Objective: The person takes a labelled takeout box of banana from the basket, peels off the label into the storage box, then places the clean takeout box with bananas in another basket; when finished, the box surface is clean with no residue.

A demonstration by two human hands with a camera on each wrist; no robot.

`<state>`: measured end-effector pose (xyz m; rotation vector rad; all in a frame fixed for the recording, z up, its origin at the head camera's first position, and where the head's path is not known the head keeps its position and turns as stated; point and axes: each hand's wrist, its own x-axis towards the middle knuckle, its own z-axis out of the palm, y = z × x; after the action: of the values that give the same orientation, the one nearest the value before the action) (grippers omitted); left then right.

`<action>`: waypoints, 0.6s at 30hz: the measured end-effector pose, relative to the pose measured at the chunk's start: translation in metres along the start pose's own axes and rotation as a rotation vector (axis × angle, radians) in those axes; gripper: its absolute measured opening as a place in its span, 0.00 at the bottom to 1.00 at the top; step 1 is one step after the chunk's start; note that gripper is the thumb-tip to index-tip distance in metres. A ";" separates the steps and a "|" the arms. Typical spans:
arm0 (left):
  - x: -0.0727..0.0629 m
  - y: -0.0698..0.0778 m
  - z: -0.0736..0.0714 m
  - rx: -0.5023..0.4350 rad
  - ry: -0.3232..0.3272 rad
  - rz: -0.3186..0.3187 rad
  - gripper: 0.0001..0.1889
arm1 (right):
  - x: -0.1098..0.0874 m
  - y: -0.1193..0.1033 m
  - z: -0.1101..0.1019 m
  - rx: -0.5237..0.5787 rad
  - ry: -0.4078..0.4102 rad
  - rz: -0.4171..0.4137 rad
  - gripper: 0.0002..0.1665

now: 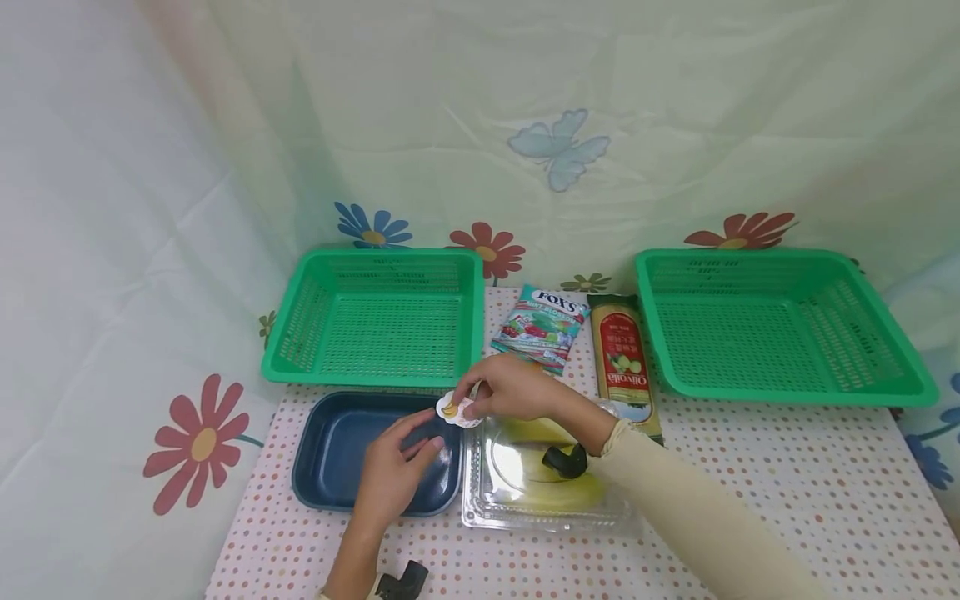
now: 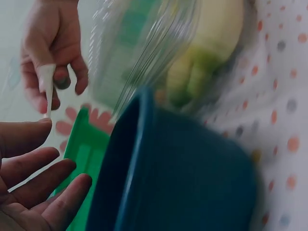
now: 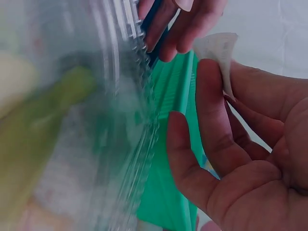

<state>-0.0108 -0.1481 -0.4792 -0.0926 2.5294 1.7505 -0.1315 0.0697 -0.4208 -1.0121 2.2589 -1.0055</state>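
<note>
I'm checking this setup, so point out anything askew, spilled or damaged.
Only minor: the FOX'S bag lies slanted between the green baskets, and the banana sticker in the right hand looks bent. No spill or damage shows.

A clear plastic box (image 1: 525, 524) is gleaming, smooth and glossy. At its nine o'clock, a blue tray (image 1: 337, 471) is showing a smooth sheen; at ten, a green basket (image 1: 367, 380) is looking like perforated plastic. The small cutout (image 1: 447, 409) is looking papery and matt.
</note>
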 end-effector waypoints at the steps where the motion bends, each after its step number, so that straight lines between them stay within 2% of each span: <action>1: 0.000 -0.001 -0.005 0.012 0.014 -0.003 0.23 | 0.003 -0.002 0.001 0.007 -0.013 -0.005 0.10; 7: 0.001 -0.007 -0.044 0.101 0.130 -0.066 0.23 | 0.020 -0.011 0.011 0.017 -0.073 -0.032 0.12; 12: 0.002 -0.012 -0.082 0.176 0.215 -0.118 0.22 | 0.035 -0.020 0.023 -0.032 -0.130 -0.039 0.15; 15: 0.002 -0.017 -0.104 0.220 0.258 -0.109 0.22 | 0.044 -0.024 0.031 -0.074 -0.167 -0.047 0.17; 18: 0.003 -0.026 -0.123 0.267 0.300 -0.075 0.22 | 0.055 -0.028 0.039 -0.100 -0.193 -0.054 0.16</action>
<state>-0.0136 -0.2726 -0.4607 -0.4605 2.8978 1.4511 -0.1278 -0.0026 -0.4292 -1.1648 2.1505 -0.7862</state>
